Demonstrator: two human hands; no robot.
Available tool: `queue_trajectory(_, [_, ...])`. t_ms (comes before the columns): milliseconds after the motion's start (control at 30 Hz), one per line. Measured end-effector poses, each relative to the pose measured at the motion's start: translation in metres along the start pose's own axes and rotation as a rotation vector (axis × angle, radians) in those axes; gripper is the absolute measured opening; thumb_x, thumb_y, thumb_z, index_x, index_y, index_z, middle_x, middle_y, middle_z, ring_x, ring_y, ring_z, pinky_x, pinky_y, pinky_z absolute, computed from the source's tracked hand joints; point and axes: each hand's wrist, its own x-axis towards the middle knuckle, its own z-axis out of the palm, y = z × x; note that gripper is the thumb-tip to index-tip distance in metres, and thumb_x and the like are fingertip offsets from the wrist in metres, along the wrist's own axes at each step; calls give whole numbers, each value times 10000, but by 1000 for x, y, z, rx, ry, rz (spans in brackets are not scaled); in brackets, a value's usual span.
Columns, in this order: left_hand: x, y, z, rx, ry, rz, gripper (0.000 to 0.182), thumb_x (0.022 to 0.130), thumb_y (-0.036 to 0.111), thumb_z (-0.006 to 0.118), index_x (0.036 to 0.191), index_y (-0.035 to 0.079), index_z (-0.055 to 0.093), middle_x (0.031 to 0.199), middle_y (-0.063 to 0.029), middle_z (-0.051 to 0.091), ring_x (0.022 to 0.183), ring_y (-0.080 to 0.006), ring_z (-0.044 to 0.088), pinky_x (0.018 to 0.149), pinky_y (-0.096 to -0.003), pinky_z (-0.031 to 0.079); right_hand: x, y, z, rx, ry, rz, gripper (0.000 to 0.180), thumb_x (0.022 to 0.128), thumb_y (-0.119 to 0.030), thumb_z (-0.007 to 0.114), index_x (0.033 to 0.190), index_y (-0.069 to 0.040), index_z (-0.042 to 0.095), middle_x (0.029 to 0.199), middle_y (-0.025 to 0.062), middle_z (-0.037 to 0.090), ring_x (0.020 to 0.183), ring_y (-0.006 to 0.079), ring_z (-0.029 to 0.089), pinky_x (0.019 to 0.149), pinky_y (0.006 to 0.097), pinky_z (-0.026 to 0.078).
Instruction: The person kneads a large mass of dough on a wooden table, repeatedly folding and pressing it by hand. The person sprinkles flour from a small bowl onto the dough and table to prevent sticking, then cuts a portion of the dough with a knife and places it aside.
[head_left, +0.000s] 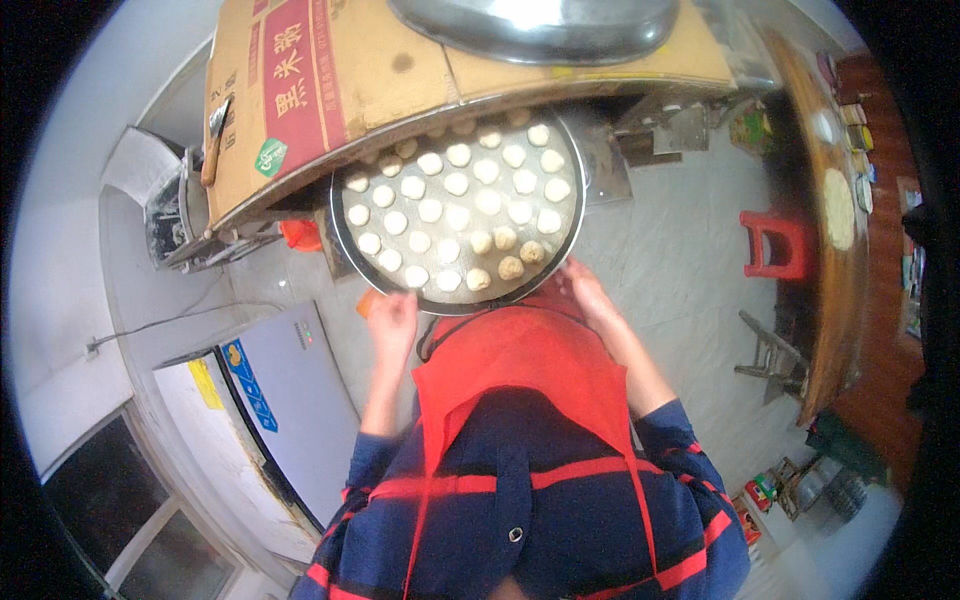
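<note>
A large round dark pan (469, 306) with a pale lining lies in front of my red apron, its far edge hidden under the cardboard-covered tabletop. Rows of small dough balls (456, 184) are spread over it, and several near its lower right look browner and rougher. My left hand (393, 316) grips the pan's near left rim. On the near right rim my right hand (583, 286) has hold, its fingers partly hidden under the edge.
Flattened cardboard (390, 67) covers the table ahead, bearing a large metal lid or basin (540, 37) and a wooden-handled scraper (214, 142). A chest freezer (300, 405) stands at left. Rightward are a red plastic stool (776, 244) and a long wooden table (832, 300) with flat dough (838, 210).
</note>
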Motion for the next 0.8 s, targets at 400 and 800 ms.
queue_trajectory(400, [97,-46,34,318,-132,325,177,825,130,619,890,-26,672,896,-234,652,888,-406,618,778,-501,496,72,-86,22,-236,-20,-80,109,909,-127,534,872,-74,622,687,-37,524,555,78,396,489,251,279])
queue_trajectory(800, [118,-15,68,26,-246,213,450,956,431,536,907,29,731,787,-188,699,755,-286,704,691,-388,522,144,41,-20,-34,-431,223,322,985,-285,547,1216,-67,599,1096,98,677,947,224,665,869,396,554])
